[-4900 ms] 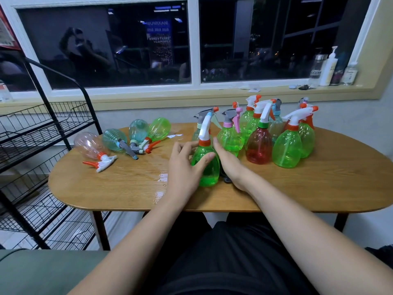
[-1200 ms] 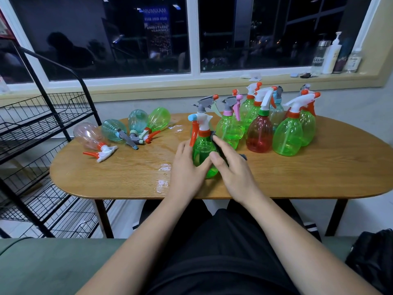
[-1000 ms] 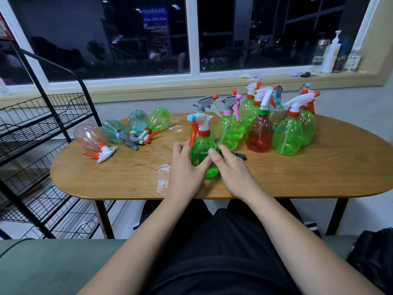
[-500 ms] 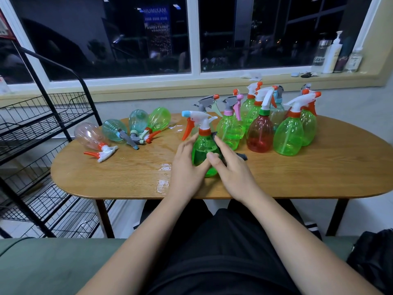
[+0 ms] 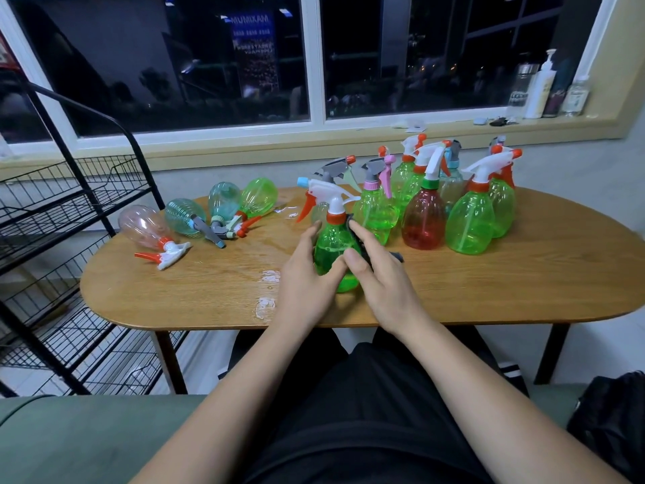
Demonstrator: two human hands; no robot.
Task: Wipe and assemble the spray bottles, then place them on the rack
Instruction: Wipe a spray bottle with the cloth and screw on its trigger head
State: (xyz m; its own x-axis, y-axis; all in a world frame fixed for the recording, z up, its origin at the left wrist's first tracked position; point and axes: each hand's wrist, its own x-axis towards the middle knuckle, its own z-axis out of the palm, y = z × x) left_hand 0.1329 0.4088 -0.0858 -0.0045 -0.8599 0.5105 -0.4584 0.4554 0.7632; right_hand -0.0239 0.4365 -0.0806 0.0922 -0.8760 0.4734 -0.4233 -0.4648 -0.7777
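Observation:
A green spray bottle (image 5: 331, 248) with a white head and an orange trigger stands upright at the table's near middle, its nozzle pointing left. My left hand (image 5: 303, 277) grips its left side. My right hand (image 5: 382, 284) presses a dark cloth (image 5: 397, 256) against the bottle's right side, index finger up near the neck and thumb on the front. Most of the cloth is hidden under that hand. A black wire rack (image 5: 62, 204) stands to the left of the table.
Several assembled bottles, green ones and a red bottle (image 5: 422, 221), stand close behind on the right. Several bottles lie on their sides at the far left, including a pink bottle (image 5: 143, 227). Wet patches (image 5: 266, 303) shine on the wooden table (image 5: 523, 284).
The green bottle has turned in my hands, so its nozzle swung from pointing away to pointing left. My right hand with the cloth has slid up the bottle's side.

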